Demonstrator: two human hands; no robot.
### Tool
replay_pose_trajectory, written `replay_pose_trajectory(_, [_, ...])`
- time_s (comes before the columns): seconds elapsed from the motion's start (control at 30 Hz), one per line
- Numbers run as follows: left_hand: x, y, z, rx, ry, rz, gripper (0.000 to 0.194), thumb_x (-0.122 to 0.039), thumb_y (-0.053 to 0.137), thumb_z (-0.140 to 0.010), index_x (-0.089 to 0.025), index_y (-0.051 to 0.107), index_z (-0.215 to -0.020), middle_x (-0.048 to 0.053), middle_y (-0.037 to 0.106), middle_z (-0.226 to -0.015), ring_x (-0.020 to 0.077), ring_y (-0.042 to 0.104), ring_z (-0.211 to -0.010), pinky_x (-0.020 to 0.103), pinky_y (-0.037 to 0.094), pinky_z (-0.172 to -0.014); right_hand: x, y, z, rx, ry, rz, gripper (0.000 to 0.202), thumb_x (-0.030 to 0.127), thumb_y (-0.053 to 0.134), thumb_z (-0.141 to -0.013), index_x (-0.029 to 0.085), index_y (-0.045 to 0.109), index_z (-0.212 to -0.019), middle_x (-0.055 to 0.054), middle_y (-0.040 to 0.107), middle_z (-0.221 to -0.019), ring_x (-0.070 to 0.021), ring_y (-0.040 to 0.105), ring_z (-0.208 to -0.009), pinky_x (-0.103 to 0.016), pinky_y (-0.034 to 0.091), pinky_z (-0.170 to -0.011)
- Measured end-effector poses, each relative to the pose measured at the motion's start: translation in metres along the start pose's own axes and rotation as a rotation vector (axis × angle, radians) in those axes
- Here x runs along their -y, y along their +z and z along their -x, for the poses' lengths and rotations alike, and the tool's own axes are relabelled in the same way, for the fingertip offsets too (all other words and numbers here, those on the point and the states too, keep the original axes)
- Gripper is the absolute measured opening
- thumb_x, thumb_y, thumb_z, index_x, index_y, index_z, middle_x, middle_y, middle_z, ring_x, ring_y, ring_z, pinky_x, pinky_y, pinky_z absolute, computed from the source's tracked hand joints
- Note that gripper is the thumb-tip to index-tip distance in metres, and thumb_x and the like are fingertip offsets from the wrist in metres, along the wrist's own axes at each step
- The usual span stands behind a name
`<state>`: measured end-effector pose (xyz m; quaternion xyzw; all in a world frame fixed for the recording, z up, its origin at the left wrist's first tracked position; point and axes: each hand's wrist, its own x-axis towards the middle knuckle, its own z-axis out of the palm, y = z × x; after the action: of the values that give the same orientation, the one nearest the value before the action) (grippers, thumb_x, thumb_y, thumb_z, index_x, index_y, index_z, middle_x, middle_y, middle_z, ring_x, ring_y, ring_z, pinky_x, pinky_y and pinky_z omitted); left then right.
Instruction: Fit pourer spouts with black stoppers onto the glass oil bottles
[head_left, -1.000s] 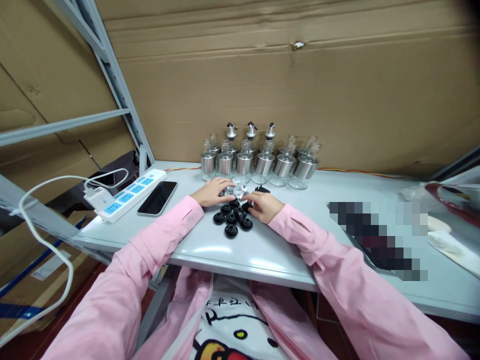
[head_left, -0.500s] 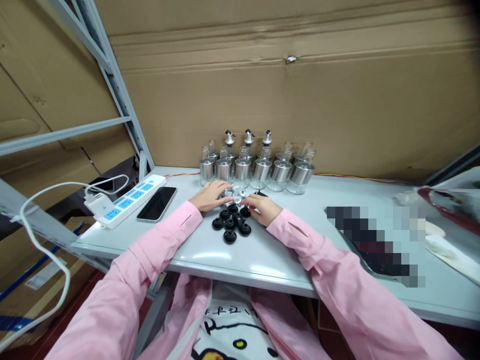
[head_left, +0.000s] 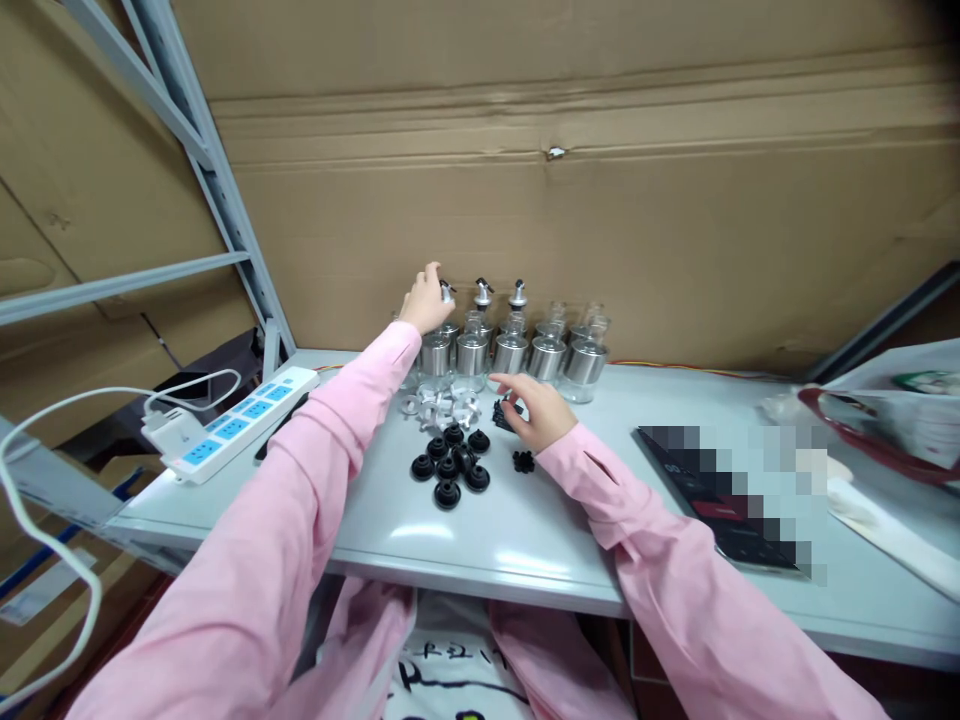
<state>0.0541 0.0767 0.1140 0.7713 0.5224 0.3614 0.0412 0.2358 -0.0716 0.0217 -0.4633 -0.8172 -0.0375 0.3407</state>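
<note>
Clear glass bottles with steel sleeves (head_left: 510, 354) stand in rows at the back of the table; a few carry silver pourers with black tips (head_left: 483, 292). My left hand (head_left: 426, 300) is over the left end of the rows, at a pourer, its fingers partly curled; whether it grips the pourer is hidden. Above the table, right of the clear plastic pieces (head_left: 442, 408), my right hand (head_left: 534, 408) has its fingers apart and holds nothing. Round black stoppers (head_left: 448, 466) lie in a cluster in front of the clear pieces. Small black parts (head_left: 523, 461) are beside my right hand.
At the left are a white power strip (head_left: 247, 420) with a cable and a dark phone (head_left: 271, 440), partly behind my left sleeve. To the right lie a dark, partly pixelated flat object (head_left: 705, 490) and a plastic bag (head_left: 900, 410). Cardboard (head_left: 600, 220) stands behind the table.
My left hand has gone from the clear pieces up to the pourer at the back left. My right hand has moved off the clear pieces and opened. The view has shifted slightly.
</note>
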Motion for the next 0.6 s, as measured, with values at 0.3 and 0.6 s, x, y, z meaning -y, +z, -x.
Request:
replay_pose_trajectory(0.3, [0.012, 0.004, -0.036, 0.179, -0.025, -0.136, 0.048, -0.027, 0.075, -0.065, -0.014, 0.055, -0.107, 0.012, 0.063, -0.104, 0.0272, 0.058, -0.102, 0.037, 0.044, -0.09, -0.002, 0.001, -0.001, -0.072, -0.009, 0.029, 0.039, 0.014, 0.045, -0.077, 0.018, 0.054, -0.115, -0.006, 0.069, -0.092, -0.0201, 0.063, -0.08, -0.035, 0.041, -0.074])
replay_pose_trajectory(0.6, [-0.019, -0.057, -0.026, -0.223, 0.198, 0.084, 0.04, -0.022, 0.072, -0.066, -0.017, 0.052, -0.101, 0.005, 0.062, -0.094, 0.0241, 0.06, -0.094, 0.043, 0.044, -0.088, 0.0, -0.01, -0.003, -0.585, -0.088, 0.229, 0.029, 0.017, 0.053, -0.076, 0.02, 0.058, -0.104, -0.011, 0.06, -0.108, -0.0264, 0.052, -0.103, -0.04, 0.043, -0.083])
